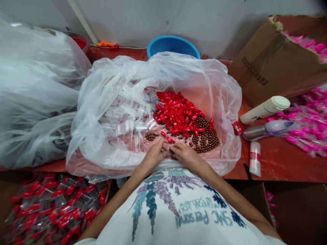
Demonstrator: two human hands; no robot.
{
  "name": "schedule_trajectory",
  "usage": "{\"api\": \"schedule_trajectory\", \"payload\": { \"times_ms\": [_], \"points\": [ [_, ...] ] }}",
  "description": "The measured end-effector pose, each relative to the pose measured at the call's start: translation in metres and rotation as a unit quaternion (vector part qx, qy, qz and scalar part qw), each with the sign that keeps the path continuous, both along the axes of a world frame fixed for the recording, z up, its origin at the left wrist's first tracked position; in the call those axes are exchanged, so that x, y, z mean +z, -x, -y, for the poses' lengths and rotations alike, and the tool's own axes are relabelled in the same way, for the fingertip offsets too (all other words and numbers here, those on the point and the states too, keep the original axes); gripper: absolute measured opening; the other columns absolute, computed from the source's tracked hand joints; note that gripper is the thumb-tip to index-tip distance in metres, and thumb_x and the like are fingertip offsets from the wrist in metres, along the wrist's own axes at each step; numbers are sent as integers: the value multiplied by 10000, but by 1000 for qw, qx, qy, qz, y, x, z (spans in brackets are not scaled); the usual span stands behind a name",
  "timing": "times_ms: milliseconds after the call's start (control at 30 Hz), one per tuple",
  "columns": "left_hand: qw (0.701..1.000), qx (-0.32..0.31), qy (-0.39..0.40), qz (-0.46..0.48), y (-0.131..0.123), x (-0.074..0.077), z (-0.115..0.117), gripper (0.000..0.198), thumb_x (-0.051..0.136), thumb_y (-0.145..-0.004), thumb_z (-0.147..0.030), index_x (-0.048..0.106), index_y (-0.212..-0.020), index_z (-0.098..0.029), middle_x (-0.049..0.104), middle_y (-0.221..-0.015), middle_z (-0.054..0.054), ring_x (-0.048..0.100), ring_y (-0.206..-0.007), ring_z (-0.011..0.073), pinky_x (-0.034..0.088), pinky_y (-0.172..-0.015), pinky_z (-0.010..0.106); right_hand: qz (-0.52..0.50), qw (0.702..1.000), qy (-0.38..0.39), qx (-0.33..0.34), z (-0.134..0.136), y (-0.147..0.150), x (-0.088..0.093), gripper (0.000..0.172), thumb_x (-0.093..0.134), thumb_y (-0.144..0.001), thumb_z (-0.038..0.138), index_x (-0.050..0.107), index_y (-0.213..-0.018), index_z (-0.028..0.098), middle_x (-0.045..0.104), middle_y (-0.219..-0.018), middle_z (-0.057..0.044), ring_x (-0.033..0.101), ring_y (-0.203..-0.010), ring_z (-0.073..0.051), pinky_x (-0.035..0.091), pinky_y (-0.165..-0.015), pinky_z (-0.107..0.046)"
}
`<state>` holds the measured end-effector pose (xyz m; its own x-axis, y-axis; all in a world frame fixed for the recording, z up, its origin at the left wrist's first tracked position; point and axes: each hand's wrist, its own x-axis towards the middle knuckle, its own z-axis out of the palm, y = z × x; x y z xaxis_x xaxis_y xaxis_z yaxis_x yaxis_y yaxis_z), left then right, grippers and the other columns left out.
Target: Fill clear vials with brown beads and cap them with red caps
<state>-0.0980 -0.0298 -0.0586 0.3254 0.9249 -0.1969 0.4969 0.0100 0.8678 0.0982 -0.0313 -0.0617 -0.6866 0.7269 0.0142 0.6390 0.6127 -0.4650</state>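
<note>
My left hand (157,152) is closed in a pinch at the near edge of the plastic-lined work area, on what looks like a small clear plastic container (168,153). Close by on its right, my right hand (185,153) has its fingers bent together at the same piece, and their tips are partly hidden. Just beyond both hands lie a couple of loose red plastic caps (167,137). A heap of red caps (178,112) rests on brown beads (208,137) behind them. Many clear plastic containers (127,119) are piled to the left.
White plastic sheeting (88,115) surrounds the work area. A blue basin (173,46) stands behind it. On the right are a white bottle (265,109), a purple-topped tumbler (268,130), a cardboard box (270,61) and pink-capped pieces (310,119). Red-capped filled containers (56,207) lie lower left.
</note>
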Motion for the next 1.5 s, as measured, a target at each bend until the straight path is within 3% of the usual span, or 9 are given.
{"api": "schedule_trajectory", "payload": {
  "times_ms": [167,333,567,733,933,1167,1267,1400,1500],
  "points": [
    [966,124,-151,-172,27,10,-16,308,422,-841,-127,593,-1093,-174,565,-1019,88,554,-960,206,446,-866,348,4,1000,-12,-18,-13,13,-1,354,544,-880,237,544,-1227,168,594,-1095,-115,537,-999,-240,449,-884,-367],
    [948,105,-115,-279,34,3,-25,356,416,-841,-102,623,-1129,-139,577,-947,113,573,-894,223,462,-838,360,67,996,-50,-31,-32,38,5,266,509,-886,188,577,-1138,136,603,-1033,-135,535,-899,-251,461,-804,-377],
    [983,94,-109,-111,23,-11,-25,363,471,-794,-72,652,-1089,-184,643,-1051,83,583,-998,207,446,-935,382,25,999,-30,-33,-45,56,1,342,507,-865,117,535,-1206,123,584,-1110,-145,524,-986,-246,440,-880,-379],
    [982,153,-30,104,23,3,-18,431,479,-842,-191,535,-1269,-213,631,-1168,66,605,-1041,191,468,-938,369,-124,987,54,-82,-43,40,-7,480,570,-839,156,469,-1307,198,562,-1191,-109,531,-1063,-223,436,-922,-375],
    [955,222,-40,194,15,22,-18,420,548,-845,-318,557,-1252,-215,564,-1286,83,595,-1080,215,484,-931,369,-294,924,168,-176,-36,27,6,386,663,-779,257,586,-1156,233,601,-1074,-41,578,-971,-177,450,-872,-308],
    [938,184,123,267,-4,14,-16,417,639,-769,-409,665,-1099,-155,661,-1144,105,612,-1045,256,476,-927,428,-393,833,301,-245,-32,26,3,373,722,-702,333,591,-1029,211,649,-864,5,603,-769,-162,486,-708,-272],
    [938,188,115,270,-9,12,-15,416,675,-735,-418,688,-1055,-152,674,-1121,98,608,-1046,253,451,-955,423,-396,830,304,-247,-30,26,2,431,738,-683,326,576,-1066,213,639,-866,3,597,-764,-158,488,-708,-272],
    [903,196,165,346,-6,15,-15,430,673,-732,-432,684,-1051,-143,687,-1071,96,650,-916,234,528,-807,382,-384,843,309,-217,-29,24,11,635,734,-695,298,485,-1278,258,605,-941,-4,582,-770,-141,486,-717,-267],
    [889,197,181,371,0,19,-15,436,691,-725,-409,677,-1077,-153,692,-1051,92,654,-885,225,541,-743,341,-368,870,278,-172,-31,20,19,559,702,-740,305,520,-1268,289,576,-1032,-16,581,-852,-146,475,-779,-279]
  ]
}}
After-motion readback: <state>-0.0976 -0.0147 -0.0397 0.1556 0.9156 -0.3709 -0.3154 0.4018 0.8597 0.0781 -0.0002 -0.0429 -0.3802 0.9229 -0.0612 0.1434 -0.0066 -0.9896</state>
